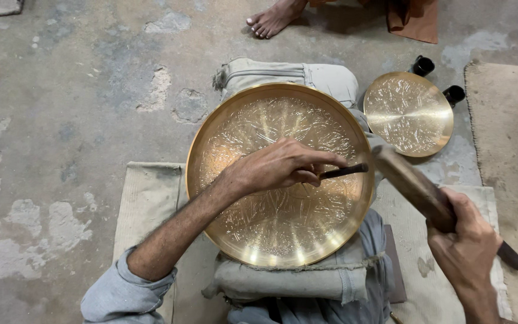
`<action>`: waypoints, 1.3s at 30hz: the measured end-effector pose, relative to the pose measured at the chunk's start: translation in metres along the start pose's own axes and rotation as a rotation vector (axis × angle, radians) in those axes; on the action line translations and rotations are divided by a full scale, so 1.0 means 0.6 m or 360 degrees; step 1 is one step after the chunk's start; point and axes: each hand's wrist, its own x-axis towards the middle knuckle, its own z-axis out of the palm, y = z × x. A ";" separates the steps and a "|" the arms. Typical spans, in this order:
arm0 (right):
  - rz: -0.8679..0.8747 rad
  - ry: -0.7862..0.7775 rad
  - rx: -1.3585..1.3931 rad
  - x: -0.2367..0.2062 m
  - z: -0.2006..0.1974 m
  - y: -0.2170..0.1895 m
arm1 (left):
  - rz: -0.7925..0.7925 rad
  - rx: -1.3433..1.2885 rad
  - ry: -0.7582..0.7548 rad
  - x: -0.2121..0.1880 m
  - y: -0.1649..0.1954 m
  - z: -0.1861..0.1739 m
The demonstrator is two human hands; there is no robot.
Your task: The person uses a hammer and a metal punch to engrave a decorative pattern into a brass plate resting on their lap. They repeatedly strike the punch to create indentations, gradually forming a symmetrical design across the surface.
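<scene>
brass, bright and chased all over: a large round tray [280, 174] lies face up on a grey cloth cushion [289, 279], which rests on the person's lap above a pale mat [151, 198] spread over the patchy concrete floor [61, 90].

left hand [277, 168] lies across the middle of the tray, fingers pinched around a thin dark chisel [344, 171]; the visible shaft runs nearly level toward the right rim, and its working tip is hidden under the fingers, so i cannot tell just where it meets the metal.

right hand [466, 246] is clenched on the handle of a wooden mallet [418, 189], lifted off to the right of the tray; the mallet's blurred head points up-left and sits near the chisel's free end, not touching it. a dark end of the handle sticks out below the fist.

judged step: chasing the pattern, mid-stroke, mallet raised over the chisel. the next blow would call for a square hit on the chisel's end while the left hand holds the tip steady on its line (a glancing hit could skid the tip across finished work).

nearby: a smaller engraved brass plate [409, 114] lies on the floor to the upper right, two small black cups [424, 65] just beside its far edge. another person's bare foot [271, 21] shows at the top, well apart. a rough brown mat [505, 120] edges the right side.
</scene>
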 end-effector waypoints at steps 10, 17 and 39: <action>0.0219 -0.0090 0.0678 -0.005 0.008 0.007 | -0.0005 0.0029 -0.0004 -0.001 -0.003 0.000; 0.0069 0.0006 0.0791 -0.001 0.009 0.005 | -0.0089 0.0021 -0.0049 0.001 0.000 -0.001; 0.0200 -0.0091 0.0262 0.005 0.010 0.011 | 0.0083 0.0001 0.0016 0.003 -0.006 -0.003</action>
